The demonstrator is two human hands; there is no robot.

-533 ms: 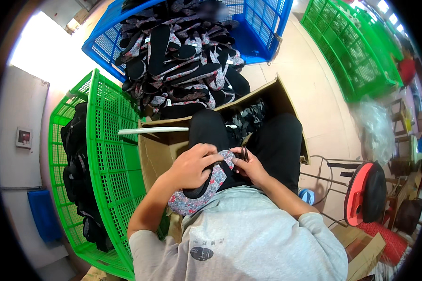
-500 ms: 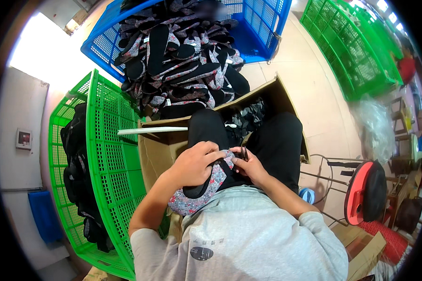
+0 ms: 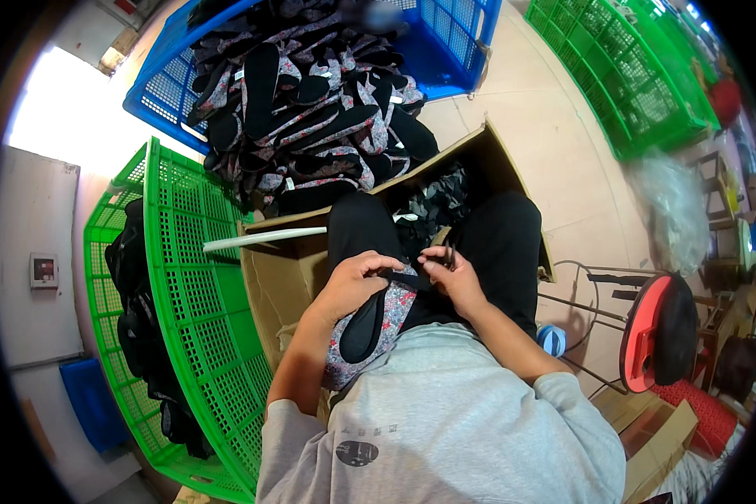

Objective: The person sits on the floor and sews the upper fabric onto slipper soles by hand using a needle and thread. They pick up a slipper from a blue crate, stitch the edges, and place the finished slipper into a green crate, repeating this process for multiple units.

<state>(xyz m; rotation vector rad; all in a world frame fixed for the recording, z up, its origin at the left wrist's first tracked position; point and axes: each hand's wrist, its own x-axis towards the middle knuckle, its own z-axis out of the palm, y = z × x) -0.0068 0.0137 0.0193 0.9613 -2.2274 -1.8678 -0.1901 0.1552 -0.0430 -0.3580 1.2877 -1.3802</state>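
Observation:
A floral fabric shoe (image 3: 399, 315) with a black insole rests on my left thigh, its toe end away from me. My left hand (image 3: 357, 281) is closed on its upper edge. A black strap (image 3: 407, 279) crosses the shoe and sticks out toward my right hand (image 3: 455, 277). That hand is slightly apart from the shoe, with thumb and forefinger close together. Small dark snips (image 3: 452, 249) are in its fingers, mostly hidden. Below my knees, an open cardboard box (image 3: 512, 160) contains black scraps (image 3: 437, 206).
A blue crate (image 3: 160, 101) and a heap of floral shoes (image 3: 311, 126) lie ahead. At my left stands a green crate (image 3: 197, 277) with black items; another green crate (image 3: 613, 76) is far right. A red-and-black round stool (image 3: 647, 336) lies tipped at right.
My right hand has drawn back from the shoe and lifted its fingers. The black strap now sticks out to the right. The shoe has turned more upright in my left hand.

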